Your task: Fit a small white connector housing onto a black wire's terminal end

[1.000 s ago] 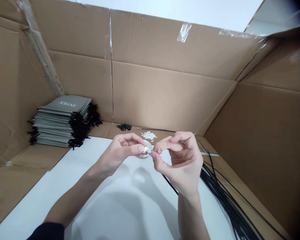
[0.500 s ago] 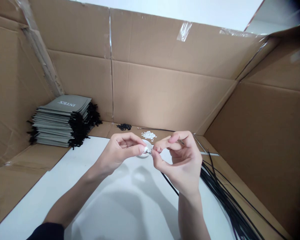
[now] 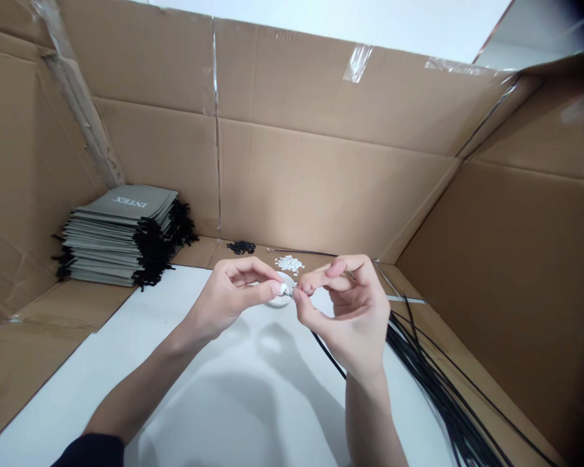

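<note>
My left hand (image 3: pixel 233 295) pinches a small white bead-like piece (image 3: pixel 284 289) between thumb and forefinger. My right hand (image 3: pixel 348 311) pinches the tip of a thin black cord (image 3: pixel 327 353) right against that piece. The cord trails down and back under my right wrist. Both hands meet above a white sheet (image 3: pixel 126 363) on the work surface. A small white dish (image 3: pixel 277 299) lies just beneath the fingertips, mostly hidden.
A stack of grey INTEX bags (image 3: pixel 119 237) with black cords stands at the back left. A heap of white pieces (image 3: pixel 290 263) and a heap of black pieces (image 3: pixel 242 247) lie by the rear cardboard wall (image 3: pixel 321 181). A bundle of black cords (image 3: pixel 433 383) lies at the right.
Both hands have crept slightly up and left while staying pinched together. Nothing was picked up or let go.
</note>
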`<state>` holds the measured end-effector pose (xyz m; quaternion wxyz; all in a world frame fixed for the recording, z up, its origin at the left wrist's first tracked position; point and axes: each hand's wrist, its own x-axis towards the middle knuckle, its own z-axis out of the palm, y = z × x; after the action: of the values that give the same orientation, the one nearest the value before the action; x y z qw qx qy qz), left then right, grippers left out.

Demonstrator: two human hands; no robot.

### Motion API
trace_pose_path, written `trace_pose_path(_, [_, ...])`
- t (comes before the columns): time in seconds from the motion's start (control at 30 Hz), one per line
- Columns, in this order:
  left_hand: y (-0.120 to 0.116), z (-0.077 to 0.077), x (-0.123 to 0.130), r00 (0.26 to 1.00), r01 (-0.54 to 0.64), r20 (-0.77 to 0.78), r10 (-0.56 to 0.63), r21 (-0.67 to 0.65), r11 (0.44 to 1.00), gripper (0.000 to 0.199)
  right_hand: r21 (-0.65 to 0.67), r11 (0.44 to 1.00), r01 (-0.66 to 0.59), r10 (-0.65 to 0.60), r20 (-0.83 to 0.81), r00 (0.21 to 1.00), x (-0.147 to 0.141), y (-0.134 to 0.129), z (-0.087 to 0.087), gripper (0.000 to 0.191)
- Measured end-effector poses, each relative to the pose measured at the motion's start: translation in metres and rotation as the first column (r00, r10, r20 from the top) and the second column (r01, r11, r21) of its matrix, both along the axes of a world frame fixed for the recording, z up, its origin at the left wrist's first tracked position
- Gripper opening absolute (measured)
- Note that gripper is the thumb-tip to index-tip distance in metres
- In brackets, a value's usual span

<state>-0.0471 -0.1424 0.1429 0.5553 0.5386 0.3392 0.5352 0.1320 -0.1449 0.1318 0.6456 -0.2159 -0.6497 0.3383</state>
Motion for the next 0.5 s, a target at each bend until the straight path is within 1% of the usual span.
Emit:
trace_pose_path(0.13, [-0.0021,0.0014,-0.0006,0.999,-0.049,-0.020,0.050,0.028,0.998,0.012,0.006,1.000,-0.013,0.013,0.002,1.000,0.0000,0.0002,-0.0002,0.038])
trace_pose_path(0.33, [-0.0052,0.0052,-0.0021,0.993,-0.091,-0.075,0.093,0.035,0.995,0.010,0.019,0.999,-0.028,0.028,0.016,0.999,-0.0009,0.0001,-0.0021,0.037])
trace_pose_path(0.5, [-0.0075,0.0062,-0.0028,0.989,-0.126,-0.076,0.129,0.048,0.991,0.008,0.030,1.000,-0.002,0.002,0.009,1.000,-0.0052,0.0013,-0.0051,0.037])
